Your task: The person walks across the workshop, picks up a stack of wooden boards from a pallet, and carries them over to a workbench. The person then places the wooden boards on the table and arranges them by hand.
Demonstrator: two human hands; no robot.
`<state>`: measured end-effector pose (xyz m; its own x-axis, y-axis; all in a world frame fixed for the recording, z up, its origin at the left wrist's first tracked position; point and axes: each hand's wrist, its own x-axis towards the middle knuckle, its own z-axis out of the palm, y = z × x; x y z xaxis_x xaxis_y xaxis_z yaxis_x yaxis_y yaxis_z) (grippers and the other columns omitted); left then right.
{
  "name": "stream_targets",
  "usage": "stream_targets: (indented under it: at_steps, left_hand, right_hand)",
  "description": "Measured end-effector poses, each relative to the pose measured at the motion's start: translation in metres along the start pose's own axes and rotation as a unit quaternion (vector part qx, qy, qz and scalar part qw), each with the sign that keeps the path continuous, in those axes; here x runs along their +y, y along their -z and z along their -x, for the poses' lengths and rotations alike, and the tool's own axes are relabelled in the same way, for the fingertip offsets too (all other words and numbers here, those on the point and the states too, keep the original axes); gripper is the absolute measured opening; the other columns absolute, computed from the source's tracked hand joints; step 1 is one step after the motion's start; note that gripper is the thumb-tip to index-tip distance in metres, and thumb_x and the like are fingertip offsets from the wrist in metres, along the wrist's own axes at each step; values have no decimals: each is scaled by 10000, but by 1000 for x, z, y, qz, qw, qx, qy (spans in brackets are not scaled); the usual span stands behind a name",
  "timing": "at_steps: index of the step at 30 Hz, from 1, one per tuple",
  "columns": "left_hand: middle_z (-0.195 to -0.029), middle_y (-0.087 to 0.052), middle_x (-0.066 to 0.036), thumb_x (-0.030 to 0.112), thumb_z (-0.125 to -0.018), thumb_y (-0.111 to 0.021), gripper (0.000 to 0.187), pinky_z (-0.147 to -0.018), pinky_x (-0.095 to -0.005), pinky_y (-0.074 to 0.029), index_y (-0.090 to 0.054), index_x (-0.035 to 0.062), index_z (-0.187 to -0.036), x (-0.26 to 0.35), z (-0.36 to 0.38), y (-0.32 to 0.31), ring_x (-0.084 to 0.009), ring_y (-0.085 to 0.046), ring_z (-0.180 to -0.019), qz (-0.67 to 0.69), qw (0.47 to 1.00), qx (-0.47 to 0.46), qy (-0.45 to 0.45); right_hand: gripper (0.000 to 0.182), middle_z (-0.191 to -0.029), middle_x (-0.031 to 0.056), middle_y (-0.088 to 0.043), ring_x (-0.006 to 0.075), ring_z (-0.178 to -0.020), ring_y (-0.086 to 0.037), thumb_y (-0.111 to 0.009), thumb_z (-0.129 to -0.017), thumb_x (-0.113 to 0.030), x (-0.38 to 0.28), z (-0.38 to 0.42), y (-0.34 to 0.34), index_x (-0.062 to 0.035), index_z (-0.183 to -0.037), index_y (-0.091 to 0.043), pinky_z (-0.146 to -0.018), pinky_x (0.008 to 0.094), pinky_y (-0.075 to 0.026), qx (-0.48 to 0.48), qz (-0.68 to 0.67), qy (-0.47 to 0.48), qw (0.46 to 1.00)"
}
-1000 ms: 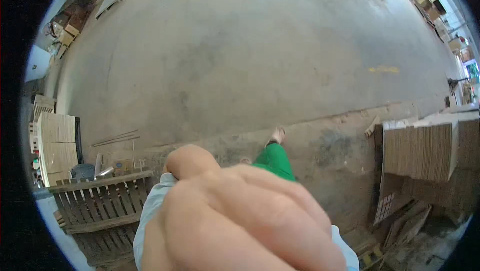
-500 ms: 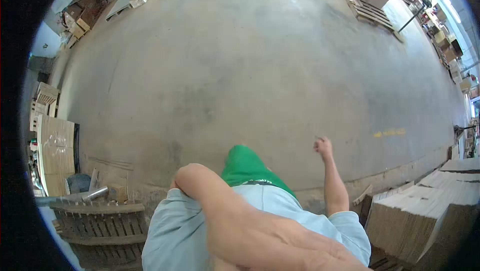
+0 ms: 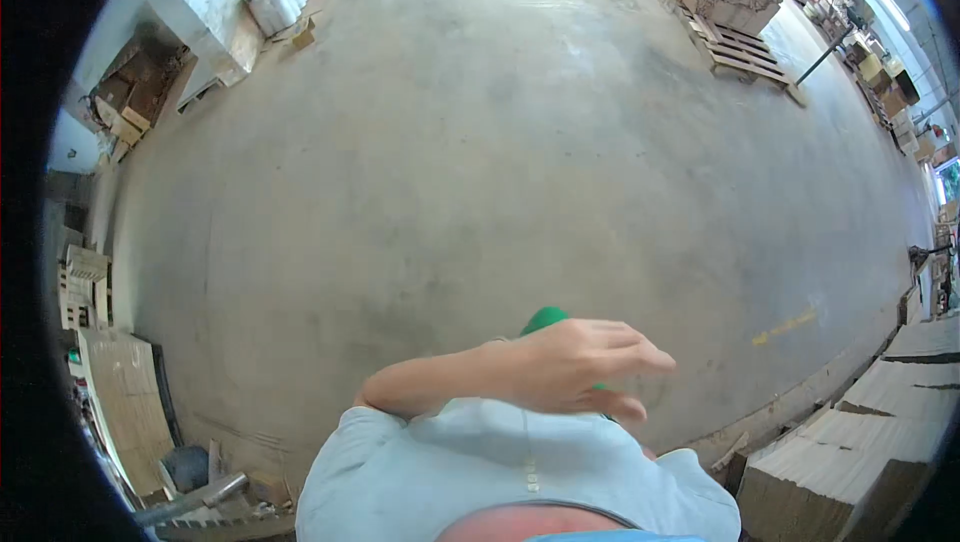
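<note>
My left hand (image 3: 595, 357) is raised across the front of my body, its fingers stretched out and the thumb apart, with nothing in it. The left forearm runs level above my light blue shirt (image 3: 420, 452). A bit of green clothing (image 3: 545, 320) shows just behind the hand. My right hand does not show; only a sliver of skin appears near the right sleeve.
Stacked pale sheets (image 3: 850, 442) stand close on my right. On my left are a wrapped pale stack (image 3: 120, 382) and a metal tube (image 3: 215, 490). Concrete floor (image 3: 480, 172) stretches ahead. A loaded wooden pallet (image 3: 740, 47) and a standing fan (image 3: 850, 7) are at far right.
My left arm has swung down from near my head, bringing the left hand into view. My right hand has left the view. The camera has tilted up, showing more of the far floor.
</note>
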<state>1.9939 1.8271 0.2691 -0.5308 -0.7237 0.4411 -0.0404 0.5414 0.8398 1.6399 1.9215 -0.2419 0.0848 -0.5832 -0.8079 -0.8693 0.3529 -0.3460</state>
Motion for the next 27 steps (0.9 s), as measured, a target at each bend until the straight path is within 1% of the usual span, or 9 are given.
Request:
stream_targets:
  at_steps: [6, 10, 11, 14, 15, 16, 19, 26, 27]
  left_hand:
    - [-1151, -583, -164, 373, -874, -549, 490, -941, -416, -412, -524, 12, -1203, -209, -52, 126, -333, -538, -1091, -163, 928, -130, 307]
    - [-1192, -566, -191, 308, -851, -571, 432, -960, -415, -413, -561, 16, -1169, -415, 9, 198, -355, -514, -1120, -243, 881, 65, 400]
    - [-1159, -589, -192, 302, -836, -578, 440, -930, -404, -438, -566, -2, -1154, -457, 50, 209, -341, -547, -1092, -245, 846, 117, 458]
    - [-1026, -645, -213, 348, -770, -611, 427, -811, -399, -486, -651, -10, -999, -495, 166, 252, -315, -620, -981, -115, 727, 218, 641]
    - [-1148, -595, -224, 302, -770, -589, 448, -893, -429, -463, -613, 4, -1104, -492, 193, 268, -358, -568, -1074, -123, 647, 145, 738]
    - [-827, -672, -175, 344, -788, -604, 383, -657, -414, -494, -662, -7, -931, -532, 287, 248, -289, -651, -752, -226, 692, 221, 648]
    - [-987, -663, -171, 291, -800, -590, 292, -754, -463, -483, -680, 53, -943, -468, 290, 269, -352, -627, -914, 28, 491, 263, 830]
    - [-1002, -660, -176, 276, -822, -559, 309, -762, -442, -497, -669, 47, -998, -543, 249, 388, -332, -629, -927, -38, 547, 139, 824]
    - [-1004, -659, -177, 274, -825, -555, 312, -763, -439, -499, -668, 46, -1006, -566, 229, 429, -330, -629, -929, -66, 569, 131, 809]
  right_hand:
    - [273, -907, 188, -664, 261, -876, -632, -545, -839, -234, -131, -90, 49, -5, -896, -682, -733, 386, -485, -34, 10, -24, 999]
    - [281, -960, 173, -672, 243, -946, -628, -536, -859, -254, -282, -181, 156, -28, -900, -699, -782, 363, -481, 1, 35, 23, 999]
    - [242, -728, 232, -643, 326, -679, -641, -571, -758, -168, -336, -198, 197, 65, -762, -639, -600, 441, -494, 67, 47, 110, 991]
    - [214, -689, 99, -618, 174, -516, -566, -525, -781, -40, -471, -279, 307, 37, -940, -648, -474, 303, -464, 50, -273, 36, 960]
    - [303, -757, 93, -626, 154, -583, -577, -510, -808, -52, -522, -289, 346, 56, -1079, -593, -499, 277, -469, 58, -272, 67, 958]
    - [317, -788, 93, -627, 149, -615, -582, -506, -817, -64, -573, -294, 382, 60, -1099, -582, -515, 275, -474, 78, -262, 97, 957]
    - [350, -825, 91, -629, 144, -646, -587, -497, -826, -71, -664, -347, 435, 66, -1142, -558, -535, 271, -480, 108, -289, 148, 940]
    - [206, -654, 129, -601, 162, -543, -585, -522, -770, -28, -740, -475, 396, 30, -920, -650, -453, 297, -462, 97, -157, 95, 978]
    - [192, -640, 118, -602, 205, -541, -602, -552, -771, -72, -744, -477, 392, 37, -883, -663, -478, 355, -479, 43, 160, 125, 978]
